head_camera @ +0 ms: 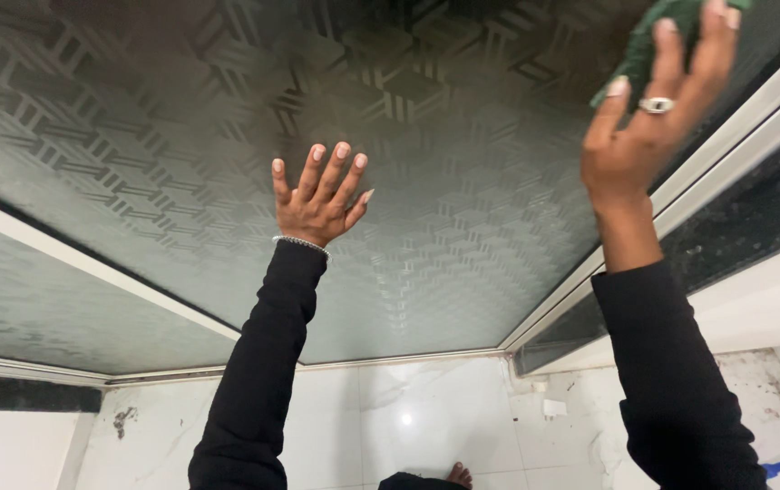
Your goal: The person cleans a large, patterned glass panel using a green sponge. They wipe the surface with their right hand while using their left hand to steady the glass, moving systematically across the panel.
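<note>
Right hand [658,109]: fingers [667,54] curled over a green cloth [648,41], pressing it flat to the patterned frosted glass panel [181,136] near the white frame [735,136]; cloth's long axis runs up-right, top edge cropped. Left hand [317,195]: fingers spread wide, palm on glass, holding nothing. Silver bracelet [301,242] at wrist, black sleeves [254,381]; white marble floor [426,417] below

Green cloth [653,41], grey geometric-patterned frosted glass [453,163], white frame [726,150], black sleeves [263,363], white marbled floor [426,417].

White marble floor [426,408] bears a bare foot [459,473]
</note>
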